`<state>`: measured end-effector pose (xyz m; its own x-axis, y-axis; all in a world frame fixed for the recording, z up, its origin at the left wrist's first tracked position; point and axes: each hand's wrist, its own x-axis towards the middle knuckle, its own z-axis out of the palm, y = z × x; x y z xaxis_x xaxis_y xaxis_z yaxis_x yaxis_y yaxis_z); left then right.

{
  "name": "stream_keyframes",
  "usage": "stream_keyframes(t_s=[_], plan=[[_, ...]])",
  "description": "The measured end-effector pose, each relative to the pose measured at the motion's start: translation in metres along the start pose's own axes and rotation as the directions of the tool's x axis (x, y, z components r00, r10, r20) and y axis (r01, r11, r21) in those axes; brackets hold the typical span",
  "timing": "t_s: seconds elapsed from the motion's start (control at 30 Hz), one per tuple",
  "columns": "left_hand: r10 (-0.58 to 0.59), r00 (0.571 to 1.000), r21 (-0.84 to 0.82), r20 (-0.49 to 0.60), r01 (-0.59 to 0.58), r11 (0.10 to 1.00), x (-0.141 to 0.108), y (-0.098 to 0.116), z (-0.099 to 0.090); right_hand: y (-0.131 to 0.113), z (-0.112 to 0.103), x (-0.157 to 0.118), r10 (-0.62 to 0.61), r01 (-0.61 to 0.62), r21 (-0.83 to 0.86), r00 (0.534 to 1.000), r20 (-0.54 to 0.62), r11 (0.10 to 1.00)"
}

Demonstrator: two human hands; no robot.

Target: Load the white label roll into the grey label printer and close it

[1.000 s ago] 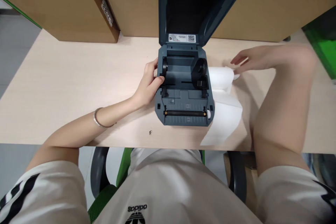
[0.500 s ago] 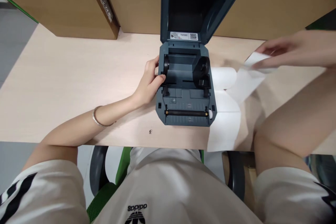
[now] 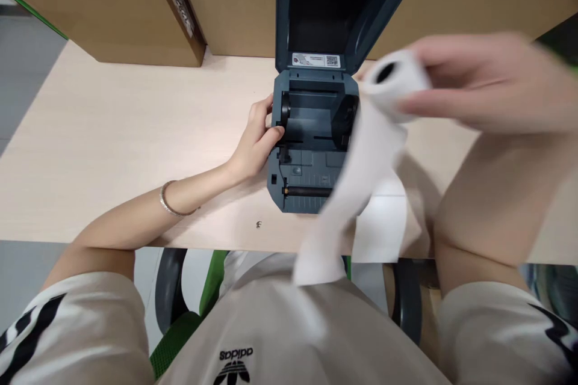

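Note:
A dark grey label printer (image 3: pixel 307 162) sits on the table with its lid (image 3: pixel 334 6) swung up. My left hand (image 3: pixel 255 141) grips the printer's left side, its thumb over the rim beside the black roll holder (image 3: pixel 285 109). In the air over the printer's right side, my right hand (image 3: pixel 474 81) is closed on a white label roll (image 3: pixel 397 81) with a dark core hole, blurred by motion. A loose strip (image 3: pixel 347 186) hangs from that roll, covering part of the printer's right half. Behind it, another white paper strip (image 3: pixel 383 222) lies over the table's front edge.
Cardboard boxes stand along the back, one (image 3: pixel 99 6) at the left and a wide one (image 3: pixel 451 6) behind the printer. A small dark scrap (image 3: pixel 259 224) lies near the front edge of the table (image 3: pixel 112 132). Chair armrests (image 3: pixel 170 289) are below it.
My right hand has come left and up towards the printer, bringing the label roll with its trailing strip. My left hand stays on the printer.

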<state>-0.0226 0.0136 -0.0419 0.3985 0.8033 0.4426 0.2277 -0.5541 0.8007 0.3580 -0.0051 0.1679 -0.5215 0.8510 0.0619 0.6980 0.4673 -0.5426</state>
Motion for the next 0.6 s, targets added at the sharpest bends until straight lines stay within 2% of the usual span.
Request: stream_keyframes(t_s=[0.07,0.13,0.23,0.33,0.43,0.53,0.6], plan=[[-0.003,1.0,0.0,-0.001,0.003,1.0,-0.001,0.0,0.0,-0.022,0.042,0.031,-0.078,0.075,-0.126,0.997,-0.013,0.989],[0.0,1.0,-0.005,-0.004,0.0,1.0,-0.001,-0.001,-0.001,-0.032,0.075,0.052,-0.095,0.088,-0.227,0.995,-0.02,0.97],[0.013,1.0,-0.014,-0.01,-0.013,1.0,-0.001,-0.003,-0.001,-0.029,0.099,0.063,-0.078,0.088,-0.384,0.996,0.042,0.919],[0.01,1.0,-0.022,-0.019,-0.011,1.0,0.0,-0.003,-0.001,-0.021,0.1,0.06,-0.065,0.085,-0.408,0.996,0.062,0.909],[-0.009,1.0,-0.023,-0.02,0.009,1.0,0.001,0.0,0.0,-0.024,0.087,0.05,-0.113,0.123,-0.171,0.991,0.071,0.978],[-0.017,1.0,-0.021,-0.023,0.017,1.0,0.002,0.003,0.001,-0.04,0.067,0.036,-0.239,0.22,0.107,0.942,0.236,0.97],[-0.021,1.0,-0.028,-0.021,0.021,0.999,0.002,0.005,0.001,-0.052,0.057,0.024,-0.292,0.247,0.168,0.888,0.355,0.954]])
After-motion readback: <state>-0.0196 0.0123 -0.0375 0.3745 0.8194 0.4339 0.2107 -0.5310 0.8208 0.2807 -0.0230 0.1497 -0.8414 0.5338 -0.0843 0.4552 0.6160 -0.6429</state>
